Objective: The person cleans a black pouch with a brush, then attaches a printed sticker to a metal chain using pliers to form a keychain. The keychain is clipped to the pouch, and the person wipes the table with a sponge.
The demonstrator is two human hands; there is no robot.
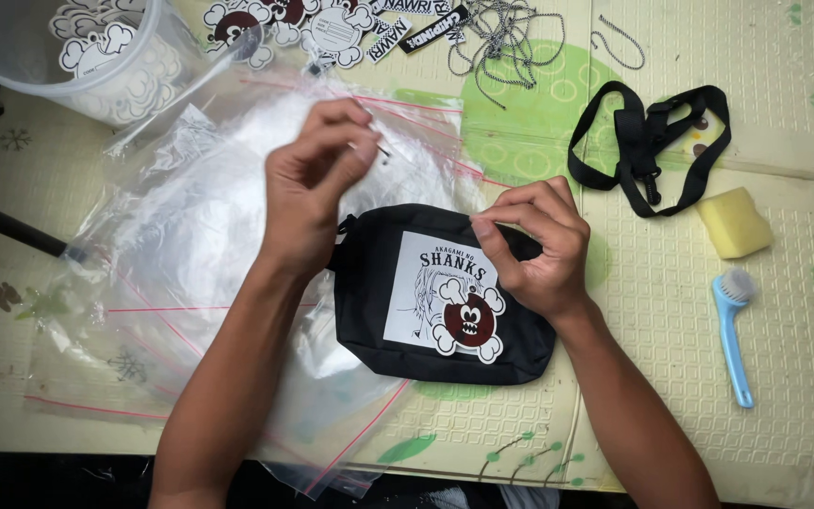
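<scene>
A pale patterned mat (784,85) covers the floor. At the frame's centre a black pouch (445,292) lies flat, printed side up, on clear plastic bags (190,245). The right hand (539,250) pinches its top edge, steadying it. The left hand (308,188), raised above, pinches something small and thin, too small to tell. A black strap (652,141), yellow sponge (732,221) and blue brush (732,330) wait at right.

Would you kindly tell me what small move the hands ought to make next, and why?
Probably bring the left hand down to the black pouch: it pinches something small above it, while the right hand pinches the pouch's top edge.
</scene>
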